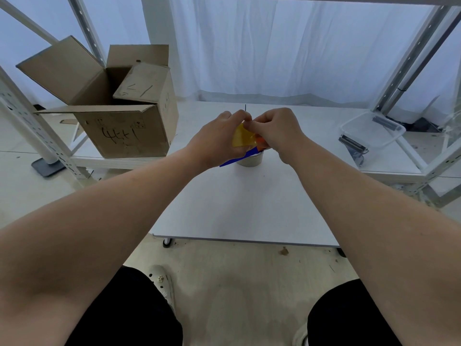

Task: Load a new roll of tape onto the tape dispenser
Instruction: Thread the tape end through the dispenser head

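Above the middle of the white table (244, 208), both my hands meet around a tape dispenser (243, 139). It shows a yellow translucent flap, an orange part and a blue handle that sticks out below toward the left. My left hand (219, 138) grips it from the left. My right hand (277, 131) pinches at its top from the right, fingertips touching those of the left hand. A pale roll of tape (250, 160) lies flat on the table just beneath the dispenser, partly hidden by it.
An open cardboard box (119, 108) with handwritten marks stands at the back left. A clear plastic tub (373, 132) with dark metal parts sits on the right shelf. White metal rack posts frame both sides. My knees are below the table's front edge.
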Demonstrator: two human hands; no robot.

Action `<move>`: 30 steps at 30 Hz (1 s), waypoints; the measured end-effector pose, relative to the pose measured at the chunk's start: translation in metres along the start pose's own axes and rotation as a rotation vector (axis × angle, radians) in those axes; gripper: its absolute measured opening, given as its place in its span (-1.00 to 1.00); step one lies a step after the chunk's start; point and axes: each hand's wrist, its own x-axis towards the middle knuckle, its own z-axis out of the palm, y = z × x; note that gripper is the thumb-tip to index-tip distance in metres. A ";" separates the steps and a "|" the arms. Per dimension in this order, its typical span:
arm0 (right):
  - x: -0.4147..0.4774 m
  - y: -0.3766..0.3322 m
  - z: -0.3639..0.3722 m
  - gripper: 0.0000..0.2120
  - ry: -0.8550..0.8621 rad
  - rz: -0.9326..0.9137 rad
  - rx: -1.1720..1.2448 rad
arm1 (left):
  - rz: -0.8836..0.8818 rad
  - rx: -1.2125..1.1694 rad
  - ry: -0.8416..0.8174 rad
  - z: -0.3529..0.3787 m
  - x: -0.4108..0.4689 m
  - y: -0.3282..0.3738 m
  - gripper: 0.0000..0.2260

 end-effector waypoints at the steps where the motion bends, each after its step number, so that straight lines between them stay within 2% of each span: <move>1: 0.000 0.000 0.000 -0.87 -0.002 0.015 0.012 | 0.002 -0.002 -0.004 0.000 0.000 0.000 -0.45; 8: 0.001 0.002 -0.003 -0.87 -0.045 0.091 0.070 | 0.003 -0.018 -0.010 -0.001 -0.002 0.001 -0.41; 10: 0.001 0.004 -0.006 -0.96 -0.057 0.074 0.083 | -0.011 -0.034 -0.010 -0.001 -0.002 0.002 -0.40; 12: 0.000 0.007 -0.010 -0.79 -0.107 0.010 0.052 | -0.025 -0.069 -0.011 -0.004 -0.003 0.003 -0.38; 14: -0.001 0.009 -0.013 -0.71 -0.163 -0.082 -0.007 | -0.022 -0.113 -0.019 -0.006 -0.004 0.002 -0.36; 19: -0.001 0.012 -0.012 -0.81 -0.118 -0.243 -0.204 | -0.001 -0.148 -0.054 -0.009 -0.006 -0.003 -0.34; 25: 0.001 0.016 -0.013 -0.87 -0.053 -0.332 -0.220 | 0.004 -0.185 -0.080 -0.008 -0.005 -0.009 -0.36; 30: 0.002 0.017 -0.012 -0.89 -0.050 -0.462 -0.394 | -0.012 -0.232 -0.088 -0.008 -0.006 -0.013 -0.38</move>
